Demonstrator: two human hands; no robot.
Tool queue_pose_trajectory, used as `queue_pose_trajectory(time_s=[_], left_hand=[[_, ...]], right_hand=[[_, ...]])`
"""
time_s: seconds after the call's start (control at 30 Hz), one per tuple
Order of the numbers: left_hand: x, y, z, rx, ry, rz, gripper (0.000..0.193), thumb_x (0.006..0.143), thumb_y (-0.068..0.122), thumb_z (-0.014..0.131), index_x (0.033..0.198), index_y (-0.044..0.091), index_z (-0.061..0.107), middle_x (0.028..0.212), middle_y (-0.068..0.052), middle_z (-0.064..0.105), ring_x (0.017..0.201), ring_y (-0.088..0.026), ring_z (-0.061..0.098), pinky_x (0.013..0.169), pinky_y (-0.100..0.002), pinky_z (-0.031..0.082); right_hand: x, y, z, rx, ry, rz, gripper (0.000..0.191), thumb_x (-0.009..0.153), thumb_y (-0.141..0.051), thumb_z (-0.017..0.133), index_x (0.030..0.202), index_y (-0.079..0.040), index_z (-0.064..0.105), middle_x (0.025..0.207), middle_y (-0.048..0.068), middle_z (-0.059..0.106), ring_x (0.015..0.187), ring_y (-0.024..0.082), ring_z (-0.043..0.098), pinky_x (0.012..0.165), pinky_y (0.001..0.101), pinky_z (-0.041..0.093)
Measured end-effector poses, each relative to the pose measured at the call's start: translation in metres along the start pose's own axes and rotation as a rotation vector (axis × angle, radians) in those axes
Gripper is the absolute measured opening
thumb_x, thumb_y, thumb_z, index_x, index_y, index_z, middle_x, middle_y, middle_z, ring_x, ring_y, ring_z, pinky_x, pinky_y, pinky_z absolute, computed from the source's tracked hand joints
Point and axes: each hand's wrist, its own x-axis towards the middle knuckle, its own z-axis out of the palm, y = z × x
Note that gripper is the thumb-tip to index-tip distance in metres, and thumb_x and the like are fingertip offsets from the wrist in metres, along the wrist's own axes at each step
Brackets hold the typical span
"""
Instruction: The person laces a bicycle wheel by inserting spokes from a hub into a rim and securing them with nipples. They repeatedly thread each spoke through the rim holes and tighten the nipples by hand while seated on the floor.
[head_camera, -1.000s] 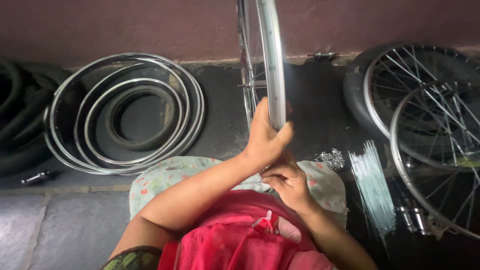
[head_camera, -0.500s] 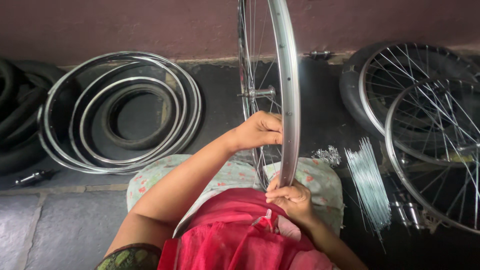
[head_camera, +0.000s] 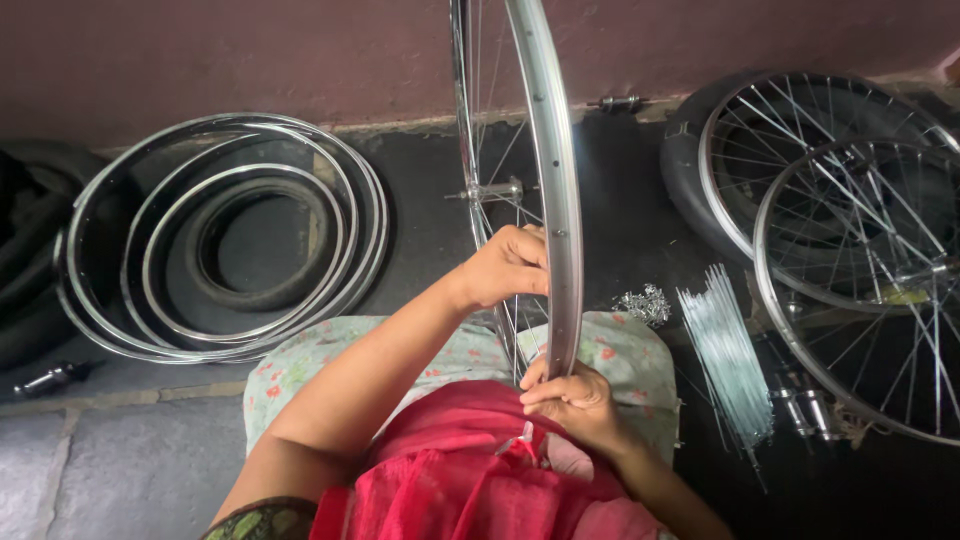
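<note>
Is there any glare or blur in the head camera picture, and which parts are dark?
Head view: soft light, bright glare along the wheel rim; both hands, left and right, look sharp; the loose spokes are slightly smeared; the floor at lower right lies in deep shadow.

Dull maroon wall (head_camera: 250, 50) above dark, grimy stone floor (head_camera: 100, 470)

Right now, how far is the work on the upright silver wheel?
Done: several spokes already run from the hub into the upright silver wheel rim. In hand: left hand grips the rim, right hand works at its lower edge. Left: a bundle of loose silver spokes lies unused.
</note>
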Motion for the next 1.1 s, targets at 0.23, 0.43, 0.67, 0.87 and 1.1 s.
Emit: queue_pose_trajectory(time_s=[0.23, 0.43, 0.67, 0.87, 1.1], left_hand=[[-0.003, 0.004, 0.004, -0.131, 0.093, -0.062, 0.017, 0.094, 0.013, 0.079, 0.102, -0.001, 0.077, 0.102, -0.006, 0.073, 0.096, -0.015, 0.067, 0.088, -0.032, 0.054], [0.001, -0.004, 0.01, -0.078, 0.105, -0.016, 0.013, 0.093, 0.012, 0.081, 0.098, 0.001, 0.077, 0.102, -0.005, 0.071, 0.101, -0.016, 0.064, 0.092, -0.033, 0.052], [0.006, -0.005, 0.015, -0.111, 0.141, -0.012, 0.012, 0.091, 0.012, 0.081, 0.098, 0.002, 0.077, 0.106, -0.006, 0.07, 0.103, -0.017, 0.064, 0.095, -0.033, 0.052], [0.006, -0.002, 0.016, -0.162, 0.145, -0.013, 0.012, 0.093, 0.011, 0.081, 0.099, 0.002, 0.078, 0.107, -0.006, 0.068, 0.103, -0.017, 0.063, 0.095, -0.033, 0.052], [0.008, -0.001, 0.023, -0.118, 0.134, 0.024, 0.012, 0.093, 0.013, 0.08, 0.099, 0.003, 0.077, 0.104, -0.006, 0.07, 0.103, -0.017, 0.063, 0.094, -0.033, 0.052]], right_hand=[[0.008, -0.029, -0.027, -0.188, 0.115, 0.064, 0.024, 0.076, 0.002, 0.085, 0.097, -0.007, 0.079, 0.115, 0.009, 0.064, 0.119, 0.023, 0.057, 0.095, 0.0333, 0.05], [0.043, -0.091, -0.049, -0.384, 0.541, 0.059, 0.019, 0.093, 0.012, 0.071, 0.108, 0.001, 0.073, 0.106, 0.012, 0.071, 0.091, 0.017, 0.072, 0.078, 0.0237, 0.056], [0.099, -0.117, -0.028, -0.715, 0.513, -0.18, 0.018, 0.094, 0.014, 0.073, 0.109, 0.004, 0.07, 0.109, 0.013, 0.071, 0.09, 0.019, 0.073, 0.074, 0.0261, 0.059], [0.11, -0.113, -0.007, -0.807, 0.516, -0.263, 0.02, 0.092, 0.013, 0.077, 0.108, 0.003, 0.07, 0.122, 0.018, 0.058, 0.093, 0.019, 0.068, 0.081, 0.0273, 0.057], [0.111, -0.113, -0.004, -1.111, 0.521, -0.363, 0.024, 0.092, 0.013, 0.078, 0.113, 0.004, 0.07, 0.118, 0.017, 0.061, 0.104, 0.03, 0.067, 0.088, 0.0356, 0.058]])
